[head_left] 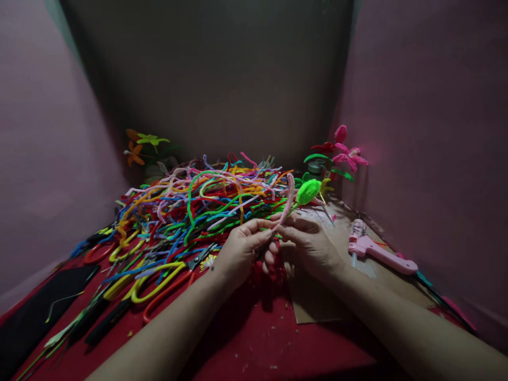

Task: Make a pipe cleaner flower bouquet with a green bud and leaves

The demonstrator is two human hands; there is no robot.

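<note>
Both hands meet above the front of the table, fingertips closed together. Between the fingers of my left hand [248,246] is the lower end of a folded pale pink pipe cleaner [289,196], which stands up and curves slightly. Just right of it a bright green pipe-cleaner bud [308,192] leans to the right, its thin green stem running down to the fingers of my right hand [305,238]. My right thumb and fingers are pinched near the base of both pieces. The lower ends are hidden among the fingers.
A big heap of coloured pipe cleaners [214,196] lies behind my hands. Yellow-handled scissors [159,286] and a small yellow-white tuft [208,263] lie left. On the right, a pink glue gun [381,254] rests on cardboard [313,304]. Finished pipe-cleaner flowers [350,157] stand behind.
</note>
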